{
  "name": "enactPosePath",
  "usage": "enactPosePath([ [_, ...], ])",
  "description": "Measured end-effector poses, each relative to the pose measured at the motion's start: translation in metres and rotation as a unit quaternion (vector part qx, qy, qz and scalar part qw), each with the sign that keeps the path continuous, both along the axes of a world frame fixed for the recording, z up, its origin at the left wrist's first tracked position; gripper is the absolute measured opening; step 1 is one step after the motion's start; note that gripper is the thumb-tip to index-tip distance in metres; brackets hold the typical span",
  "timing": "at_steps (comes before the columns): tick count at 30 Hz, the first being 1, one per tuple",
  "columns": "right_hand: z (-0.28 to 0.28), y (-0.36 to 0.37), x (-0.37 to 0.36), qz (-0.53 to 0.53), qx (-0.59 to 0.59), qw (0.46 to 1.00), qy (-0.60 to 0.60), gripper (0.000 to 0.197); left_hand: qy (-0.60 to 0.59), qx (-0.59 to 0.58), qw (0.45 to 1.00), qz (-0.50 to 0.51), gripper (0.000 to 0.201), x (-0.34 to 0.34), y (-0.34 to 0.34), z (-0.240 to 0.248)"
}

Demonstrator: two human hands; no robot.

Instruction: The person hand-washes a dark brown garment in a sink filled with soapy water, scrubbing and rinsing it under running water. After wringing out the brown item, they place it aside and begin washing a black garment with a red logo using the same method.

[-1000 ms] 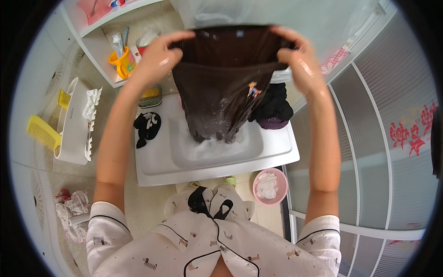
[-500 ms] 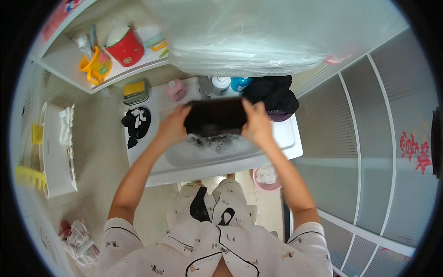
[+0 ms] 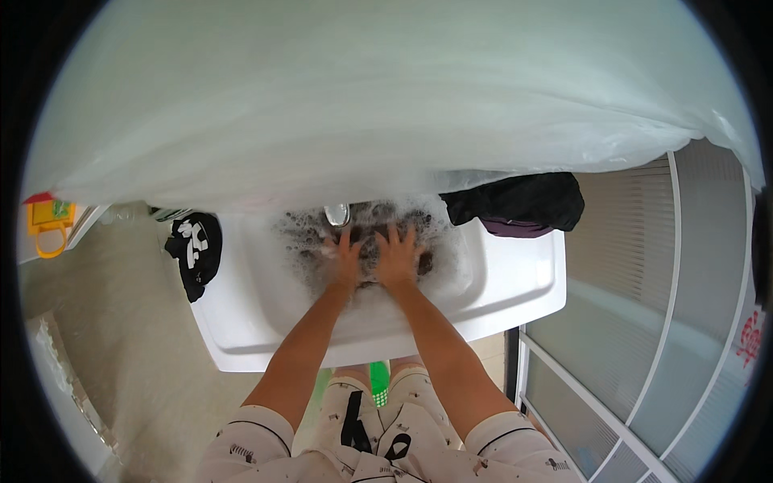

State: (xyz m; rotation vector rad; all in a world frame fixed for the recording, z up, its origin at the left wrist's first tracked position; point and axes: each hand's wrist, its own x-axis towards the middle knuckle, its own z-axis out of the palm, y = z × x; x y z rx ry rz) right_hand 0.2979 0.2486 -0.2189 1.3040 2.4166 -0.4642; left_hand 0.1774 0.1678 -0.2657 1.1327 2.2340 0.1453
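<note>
Both hands press down into the soapy water of a white sink (image 3: pixel 523 282). My left hand (image 3: pixel 345 264) lies with its fingers spread, partly among the suds. Beside it, my right hand (image 3: pixel 396 259) is likewise spread flat, fingers pointing away from me. Dark cloth (image 3: pixel 427 262) shows under and around the hands, mostly covered by foam and water, so its shape is hidden. Neither hand grips it. Just beyond the fingertips a shiny metal faucet (image 3: pixel 337 215) pokes out from beneath a hanging plastic sheet.
The translucent plastic sheet (image 3: pixel 386 105) hangs low over the sink's far side. Black clothing (image 3: pixel 527 201) is heaped on the right rim, a black-and-white cloth (image 3: pixel 195 249) on the left. An orange-yellow cup (image 3: pixel 48 229) stands far left. Ribbed glass panels (image 3: pixel 713 241) rise at right.
The dark cloth, held up between both hands above the sink, is now down in the suds. Both hands have lowered and opened. My view has shifted closer, and the plastic sheet covers the bottles behind.
</note>
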Motion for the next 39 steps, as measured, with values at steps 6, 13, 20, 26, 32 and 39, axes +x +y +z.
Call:
enactPosePath([
  [6,-0.007,0.015,-0.021,0.017,-0.089,0.992,0.084,0.076,0.088,0.054,0.981,-0.167,0.057,-0.036,-0.016,-0.065],
  [13,0.077,0.034,0.047,-0.053,-0.102,0.948,0.295,0.065,-0.13,0.133,0.978,-0.09,0.052,-0.054,-0.012,0.11],
  [20,0.369,0.053,0.066,-0.022,-0.146,0.841,0.52,0.069,-0.257,0.282,0.924,-0.024,0.071,-0.087,-0.016,0.393],
  [26,0.571,0.016,0.067,0.025,0.085,0.79,0.607,0.062,-0.184,0.496,0.841,-0.113,0.07,-0.088,-0.038,0.574],
  [32,0.621,0.004,0.076,0.029,0.127,0.799,0.588,0.054,-0.247,0.502,0.824,-0.092,0.067,-0.082,-0.041,0.62],
  [39,0.408,0.025,0.051,0.025,-0.034,0.858,0.511,0.048,-0.137,0.442,0.884,-0.069,0.07,-0.108,-0.031,0.398],
])
